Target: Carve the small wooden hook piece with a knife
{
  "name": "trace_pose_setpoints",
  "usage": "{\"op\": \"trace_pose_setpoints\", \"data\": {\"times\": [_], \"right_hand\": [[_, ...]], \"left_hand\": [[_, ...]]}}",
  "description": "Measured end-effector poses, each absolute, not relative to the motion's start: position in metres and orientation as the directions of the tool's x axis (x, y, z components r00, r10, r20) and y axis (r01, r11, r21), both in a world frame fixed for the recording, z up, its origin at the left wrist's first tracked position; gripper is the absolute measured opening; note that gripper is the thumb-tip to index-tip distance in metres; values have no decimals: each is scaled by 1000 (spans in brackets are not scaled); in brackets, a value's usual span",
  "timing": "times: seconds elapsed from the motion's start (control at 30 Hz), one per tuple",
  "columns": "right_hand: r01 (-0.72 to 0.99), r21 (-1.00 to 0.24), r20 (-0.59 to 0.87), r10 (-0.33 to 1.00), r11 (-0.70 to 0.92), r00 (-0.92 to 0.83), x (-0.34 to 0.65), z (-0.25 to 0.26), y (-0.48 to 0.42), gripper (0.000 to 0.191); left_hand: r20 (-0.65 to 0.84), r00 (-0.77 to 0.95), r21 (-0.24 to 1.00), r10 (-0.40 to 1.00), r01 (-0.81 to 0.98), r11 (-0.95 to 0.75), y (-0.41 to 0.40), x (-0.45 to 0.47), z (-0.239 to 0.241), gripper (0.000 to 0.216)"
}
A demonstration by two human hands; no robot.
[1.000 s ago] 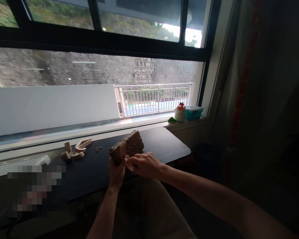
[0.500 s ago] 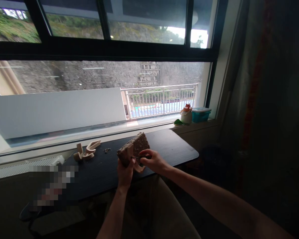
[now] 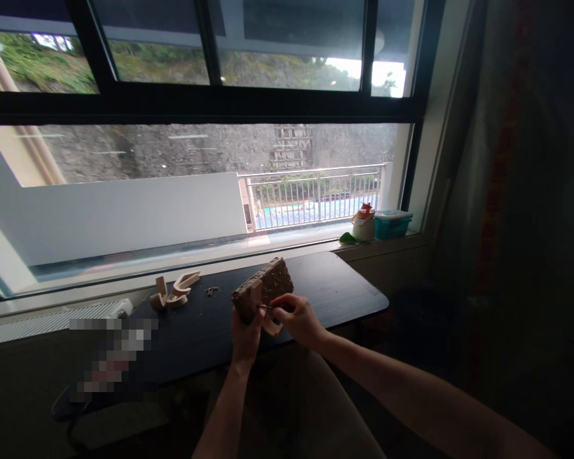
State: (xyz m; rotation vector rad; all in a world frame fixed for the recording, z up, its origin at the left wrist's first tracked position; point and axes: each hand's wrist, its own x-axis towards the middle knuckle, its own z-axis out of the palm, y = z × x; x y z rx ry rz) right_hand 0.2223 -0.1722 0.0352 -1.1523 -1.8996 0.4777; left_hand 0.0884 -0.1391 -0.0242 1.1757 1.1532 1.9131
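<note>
My left hand (image 3: 245, 335) grips the near end of a brown, rough-faced block (image 3: 268, 290) and holds it tilted above the dark table (image 3: 330, 280). A pale curved wooden piece (image 3: 263, 309) rests against the block's near side under my thumb. My right hand (image 3: 299, 319) is closed in a pinch on a thin dark tool (image 3: 264, 307), perhaps a small screwdriver, whose tip meets that wooden piece.
Several loose pale wooden pieces (image 3: 175, 292) and a few small dark screws (image 3: 212, 291) lie on the table's far left. On the window sill to the right stand a small white pot (image 3: 363, 227) and a teal box (image 3: 391, 224). A dark curtain hangs at right.
The view has shifted slightly, so everything sits a little more to the right. My right hand went from covering the block's end to pinching the thin tool against the wooden piece.
</note>
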Motion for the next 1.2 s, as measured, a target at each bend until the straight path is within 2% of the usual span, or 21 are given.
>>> {"op": "trace_pose_setpoints", "data": {"times": [0.1, 0.23, 0.3, 0.37, 0.47, 0.5, 0.53, 0.57, 0.6, 0.7, 0.73, 0.8, 0.87, 0.97, 1.1, 1.17, 1.2], "right_hand": [[499, -750, 404, 898, 435, -175, 222, 26, -167, 35], [480, -755, 383, 895, 446, -228, 238, 35, -166, 32], [508, -716, 401, 878, 479, -261, 247, 45, -170, 49], [581, -568, 457, 810, 583, -367, 255, 55, -177, 56], [655, -151, 474, 635, 741, -609, 259, 62, -184, 34], [647, -51, 454, 594, 761, -664, 259, 63, -184, 31], [634, -2, 437, 570, 774, -695, 259, 62, -183, 30], [620, -13, 440, 562, 784, -701, 258, 61, -181, 29], [606, -100, 463, 576, 789, -674, 256, 58, -179, 26], [509, -515, 531, 723, 690, -442, 250, 48, -173, 19], [471, -615, 524, 774, 632, -355, 247, 43, -171, 21], [440, -715, 493, 838, 543, -232, 242, 35, -168, 26], [441, -753, 462, 870, 489, -175, 237, 29, -166, 33], [440, -769, 437, 884, 464, -167, 237, 28, -166, 33], [476, -687, 478, 835, 549, -274, 247, 45, -171, 25], [557, -527, 502, 764, 642, -405, 253, 55, -175, 24], [621, -355, 495, 704, 699, -510, 255, 60, -177, 24]], "left_hand": [[378, -417, 897, 827, -55, -438, -139, 89, -25, 44], [368, -427, 906, 826, -34, -422, -143, 91, -21, 43], [366, -428, 910, 826, -20, -414, -145, 92, -18, 42], [369, -429, 911, 824, -9, -413, -147, 92, -16, 40], [380, -423, 907, 823, -4, -421, -147, 91, -16, 38], [383, -418, 906, 824, -5, -424, -146, 90, -16, 38], [385, -413, 905, 826, -6, -425, -146, 90, -17, 37], [386, -409, 905, 827, -8, -426, -145, 89, -17, 38], [385, -409, 905, 827, -10, -426, -145, 89, -17, 38], [381, -420, 905, 824, -11, -424, -145, 90, -16, 38], [378, -425, 906, 822, -11, -423, -146, 91, -15, 38], [373, -432, 907, 821, -14, -420, -147, 92, -13, 38], [371, -433, 907, 822, -21, -421, -147, 92, -13, 38], [367, -426, 908, 827, -29, -418, -148, 92, -12, 40], [360, -426, 914, 830, -18, -406, -149, 92, -11, 40], [359, -436, 916, 825, -6, -402, -151, 93, -10, 40], [359, -441, 916, 823, -1, -400, -151, 93, -9, 39]]}}
